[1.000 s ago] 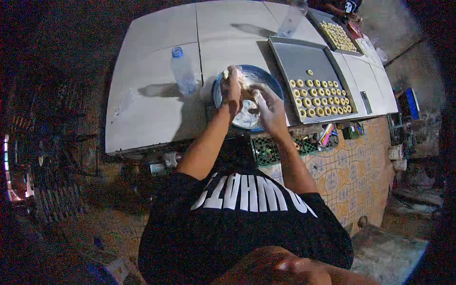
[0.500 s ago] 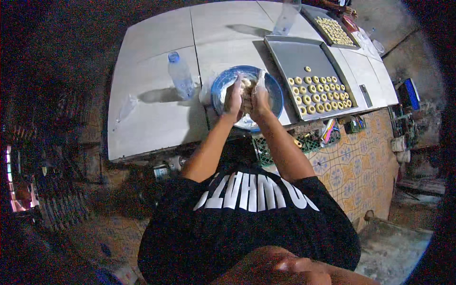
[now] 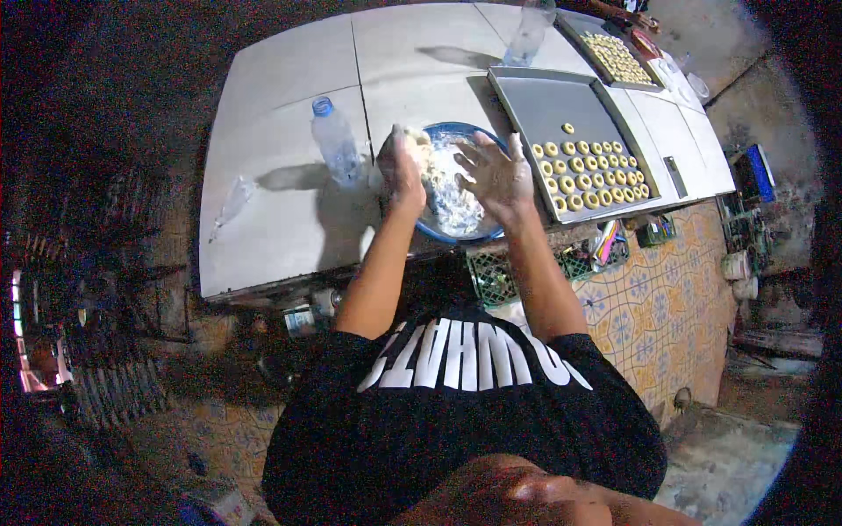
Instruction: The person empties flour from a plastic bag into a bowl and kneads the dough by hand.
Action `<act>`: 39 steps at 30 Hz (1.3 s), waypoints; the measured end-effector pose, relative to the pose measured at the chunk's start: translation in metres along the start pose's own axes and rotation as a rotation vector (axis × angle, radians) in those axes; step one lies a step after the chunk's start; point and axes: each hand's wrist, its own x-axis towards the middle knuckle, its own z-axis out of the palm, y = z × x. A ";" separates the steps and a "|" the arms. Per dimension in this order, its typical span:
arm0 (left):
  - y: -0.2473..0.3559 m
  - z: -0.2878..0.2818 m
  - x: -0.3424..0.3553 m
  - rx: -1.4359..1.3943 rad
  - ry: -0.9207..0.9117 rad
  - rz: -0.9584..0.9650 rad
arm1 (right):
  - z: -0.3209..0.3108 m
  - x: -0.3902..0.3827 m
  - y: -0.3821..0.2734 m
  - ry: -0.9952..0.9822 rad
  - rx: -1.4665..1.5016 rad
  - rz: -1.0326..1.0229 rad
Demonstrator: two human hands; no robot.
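Observation:
A round blue basin (image 3: 456,230) with white flour and dough inside sits near the front of the white table. My left hand (image 3: 403,175) is closed on a pale lump of dough (image 3: 419,143) at the basin's left side, with part of the lump hidden by the fingers. My right hand (image 3: 500,175) is open over the right side of the basin, its floury fingers spread apart. Right of the basin, a metal tray (image 3: 544,96) holds rows of small ring-shaped dough pieces (image 3: 586,182). A clear plastic bottle with a blue cap (image 3: 335,145) stands to the left.
The white tiled table (image 3: 281,79) carries a second bottle (image 3: 524,39), a farther filled tray (image 3: 574,33), a small plastic bag (image 3: 232,206) and a dark flat object (image 3: 675,175). Another person's hand (image 3: 638,17) is at the far right. Green crates (image 3: 500,272) are below the table edge.
My hands were together around the dough in the middle of the basin; they have parted, the left moving left with the dough, the right spreading its fingers toward the right.

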 end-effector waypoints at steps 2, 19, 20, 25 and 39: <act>0.013 0.012 -0.012 0.032 -0.167 -0.184 | -0.009 0.001 -0.004 0.056 -0.069 0.011; -0.015 0.042 -0.034 0.804 -0.418 0.628 | 0.001 0.001 0.030 -0.066 -0.601 -0.397; -0.009 0.042 -0.036 0.733 -0.500 0.653 | 0.017 -0.005 0.018 -0.076 -0.377 -0.237; -0.006 0.040 -0.044 1.304 -0.499 0.911 | -0.021 0.012 -0.003 0.020 -0.258 -0.038; -0.017 0.012 -0.035 0.596 -0.600 0.678 | -0.011 0.012 0.038 0.164 -0.132 -0.184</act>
